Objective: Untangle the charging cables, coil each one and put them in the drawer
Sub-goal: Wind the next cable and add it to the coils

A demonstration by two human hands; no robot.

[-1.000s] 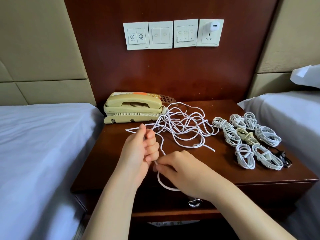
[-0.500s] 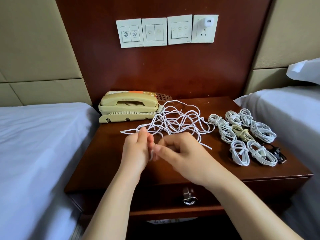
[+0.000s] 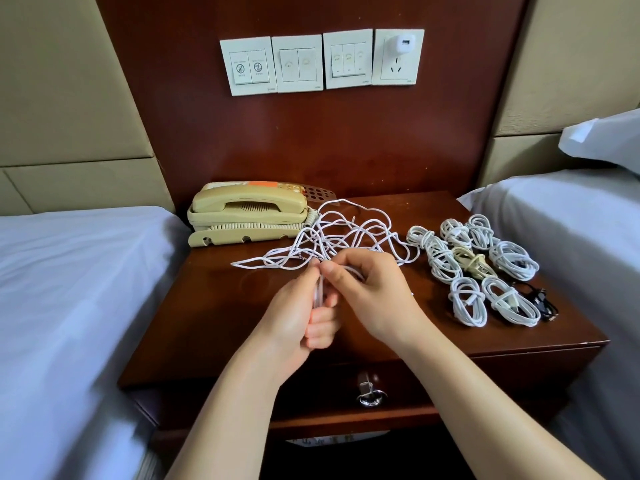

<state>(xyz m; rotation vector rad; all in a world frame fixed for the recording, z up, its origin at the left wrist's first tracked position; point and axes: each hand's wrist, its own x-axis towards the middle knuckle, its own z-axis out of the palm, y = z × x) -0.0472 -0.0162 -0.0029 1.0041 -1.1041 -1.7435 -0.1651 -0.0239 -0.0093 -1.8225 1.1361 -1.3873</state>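
Observation:
A loose tangle of white charging cables lies on the brown nightstand, in front of the phone. My left hand grips folded loops of one white cable between its curled fingers and thumb. My right hand pinches the same cable at the top of those loops, close against the left hand. Several coiled white cables lie in rows on the right half of the nightstand. The drawer below is closed, with a metal ring pull.
A beige telephone sits at the back left of the nightstand. A small black cable lies beside the coils at the right. Beds with white sheets flank the nightstand. Wall switches and a plugged charger are above.
My right hand has risen from the front edge up to the left hand's fingertips, laying more cable onto the loops. The hanging loop below my hands is gone.

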